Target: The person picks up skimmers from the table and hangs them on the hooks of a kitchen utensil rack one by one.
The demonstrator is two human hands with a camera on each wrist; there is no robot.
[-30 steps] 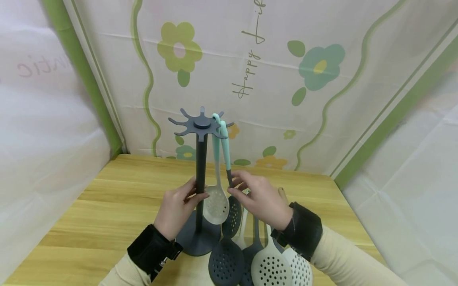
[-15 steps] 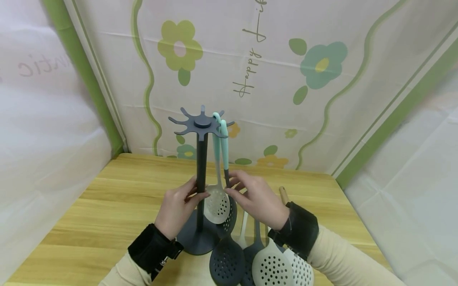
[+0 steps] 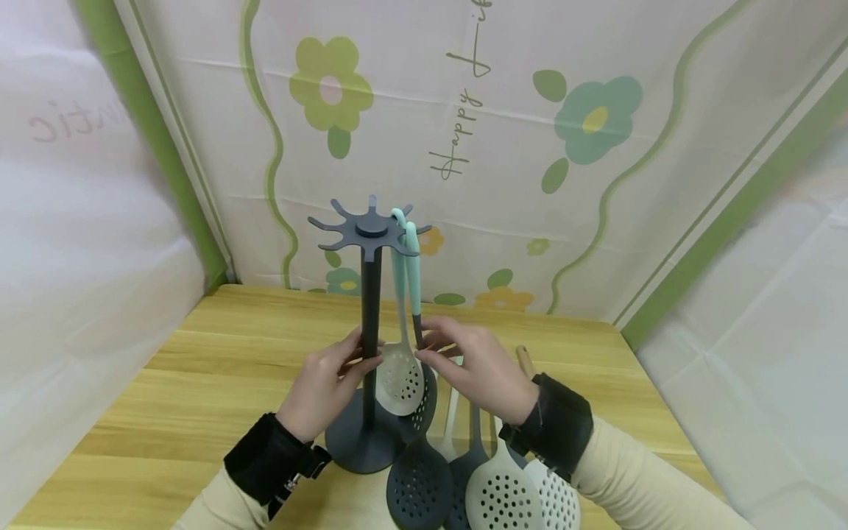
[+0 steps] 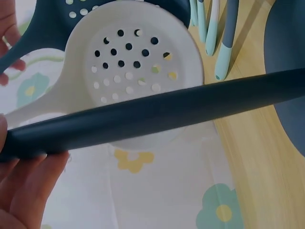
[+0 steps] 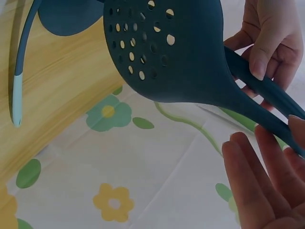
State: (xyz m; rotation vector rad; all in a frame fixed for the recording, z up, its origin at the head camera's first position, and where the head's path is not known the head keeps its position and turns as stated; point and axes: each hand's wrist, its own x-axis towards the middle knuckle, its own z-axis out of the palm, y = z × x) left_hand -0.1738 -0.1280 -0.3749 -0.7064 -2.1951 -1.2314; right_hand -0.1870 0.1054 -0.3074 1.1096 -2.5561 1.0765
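A flowered cloth hangs behind a wooden table. The dark slotted spoon hangs by its mint handle from a dark rack, its neck pinched between the thumb and fingers of the right hand. Just beside it hangs a pale slotted spoon. The left hand's fingers grip the rack's post. More utensils lie on the table's near side.

Soft, even light fills head view; wrist views dimmer, utensil handles casting thin shadows across wooden table.
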